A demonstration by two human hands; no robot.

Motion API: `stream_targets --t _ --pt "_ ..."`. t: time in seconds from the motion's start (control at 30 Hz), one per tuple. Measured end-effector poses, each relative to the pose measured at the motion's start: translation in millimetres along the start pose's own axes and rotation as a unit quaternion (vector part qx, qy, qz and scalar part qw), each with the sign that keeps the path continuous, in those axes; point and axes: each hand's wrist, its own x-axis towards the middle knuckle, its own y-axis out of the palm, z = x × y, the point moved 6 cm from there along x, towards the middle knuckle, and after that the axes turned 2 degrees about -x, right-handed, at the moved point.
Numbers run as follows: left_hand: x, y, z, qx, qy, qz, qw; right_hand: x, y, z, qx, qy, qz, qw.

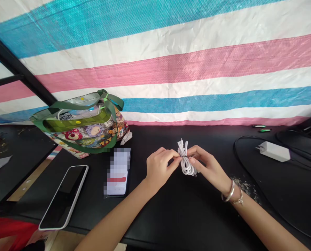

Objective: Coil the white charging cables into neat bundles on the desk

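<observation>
A coiled white charging cable (186,158) stands in a bundle at the middle of the black table (168,216). My left hand (160,167) pinches it from the left and my right hand (204,164) pinches it from the right, fingertips meeting at its waist. A thin band seems to wrap that waist, though my fingers partly hide it. Silver bangles and a chain circle my right wrist.
A printed tote bag (82,125) with green handles sits at the back left. A white-framed smartphone (63,197) and a pixelated card or box (118,170) lie left of my hands. A white power adapter (274,151) with a black cable lies right, below a striped tarp (171,62).
</observation>
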Motion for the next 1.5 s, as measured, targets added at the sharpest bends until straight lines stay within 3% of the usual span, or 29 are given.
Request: stream_targets --t 0.23,0.43,0.6,0.77,0.9,1.03,1.2,1.37,1.5 --pt "-1 2.4 1 -0.003 0.006 0.015 1.000 -1 11 -11 0.139 0.093 0.057 0.984" --pt "-2 3.7 3 -0.023 -0.034 0.033 0.999 -2 11 -14 0.171 0.082 0.013 0.982" --pt "-2 5.0 5 -0.025 -0.043 0.044 0.998 -4 4 0 -0.005 -0.029 -0.042 0.999" --pt "-3 6.7 8 -0.020 -0.056 0.052 0.997 -7 2 7 -0.159 -0.102 -0.058 0.980" --pt "-3 7.2 7 -0.035 -0.055 0.055 0.996 -9 1 9 -0.203 -0.129 -0.072 0.968" --pt "-2 6.2 7 -0.061 -0.068 0.050 0.995 -9 2 9 -0.131 -0.113 -0.076 0.982" --pt "0 4.5 7 -0.075 -0.073 0.036 0.994 -7 7 -1 0.032 -0.021 -0.059 0.998" --pt "0 2.5 3 -0.065 -0.037 0.004 0.997 -8 13 -10 0.147 0.042 -0.052 0.987" --pt "-1 5.0 4 -0.064 -0.050 0.011 0.997 -9 16 -14 0.220 0.084 -0.054 0.970"
